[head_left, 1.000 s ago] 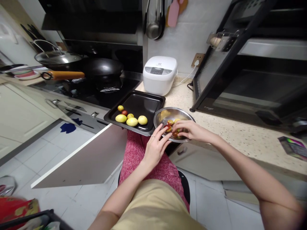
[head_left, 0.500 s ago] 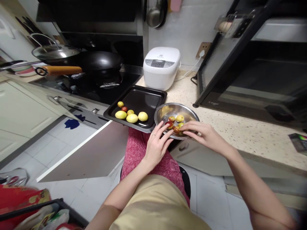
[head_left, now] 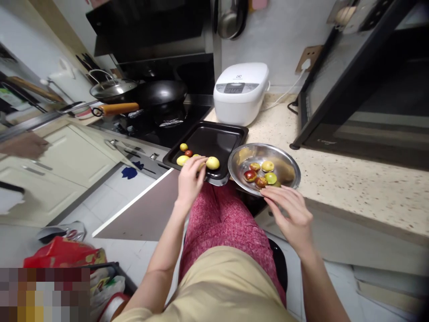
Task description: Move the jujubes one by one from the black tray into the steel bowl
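My left hand (head_left: 192, 179) reaches over the near edge of a black baking tray (head_left: 214, 138), its fingers bent down among small yellow fruits and covering whatever is beneath them. A round yellow fruit (head_left: 212, 163) lies just right of the fingertips, and a paler yellow one (head_left: 182, 160) just left. Behind these sit a smaller yellow fruit (head_left: 183, 146) and a reddish one (head_left: 188, 153). My right hand (head_left: 290, 212) pinches the near rim of a metal bowl (head_left: 288, 163). Inside are several jujube-like fruits, among them a dark red one (head_left: 250, 175) and a green one (head_left: 271, 178).
A white rice cooker (head_left: 239, 100) stands behind the tray. Left of it, a wok (head_left: 164, 91) and a lidded pan (head_left: 114, 87) rest on the stove. A large black oven (head_left: 375, 112) fills the right side. A cabinet door (head_left: 140, 214) hangs open at left.
My left hand has moved left from the bowl to the fruits on the tray. My right hand stays at the bowl's near side, its fingers now at the rim. The view has shifted left.
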